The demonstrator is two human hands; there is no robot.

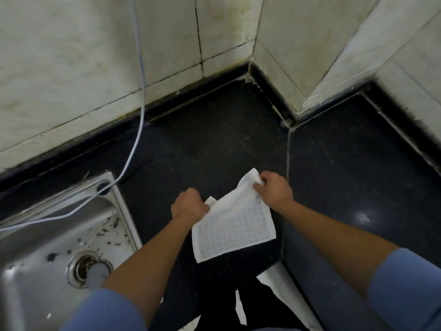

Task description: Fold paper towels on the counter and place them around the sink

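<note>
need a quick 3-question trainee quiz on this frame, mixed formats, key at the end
1. True or false: the left hand and the right hand both grip the paper towel.
2. Where is the sink relative to the towel? A) to the person's left B) to the person's right C) directly under it
3. Fill in: a pale ____ runs down the tiled wall toward the sink.
Key: 1 true; 2 A; 3 cable.
</note>
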